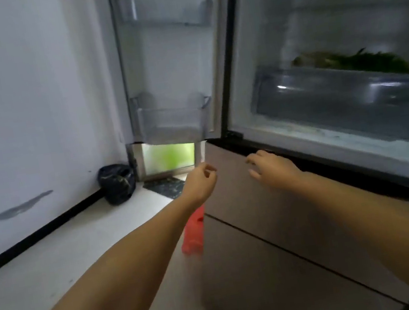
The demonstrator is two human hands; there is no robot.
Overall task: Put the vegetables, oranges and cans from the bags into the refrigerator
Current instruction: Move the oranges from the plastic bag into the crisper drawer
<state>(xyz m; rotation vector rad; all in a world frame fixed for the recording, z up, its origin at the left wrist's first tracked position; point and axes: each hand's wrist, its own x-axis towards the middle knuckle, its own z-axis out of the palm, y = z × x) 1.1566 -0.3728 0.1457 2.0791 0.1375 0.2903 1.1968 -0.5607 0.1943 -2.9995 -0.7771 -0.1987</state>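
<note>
Both bare hands reach toward the open, tall grey refrigerator, neither holding anything.

The left hand hangs in front of the refrigerator's left front corner with its fingers loosely curled and thumb near the fingertips, gripping nothing. The right hand lies with relaxed, slightly bent fingers against the top edge of the refrigerator's lower brown drawer front, just below the open upper compartment. Inside that compartment, dark green leafy vegetables sit behind and above the clear plastic crisper drawer. The refrigerator's left door stands swung open with its clear shelves. Left of the refrigerator's base lies a red plastic bag on the pale floor, and farther left a black plastic bag sits against the white wall.
</note>
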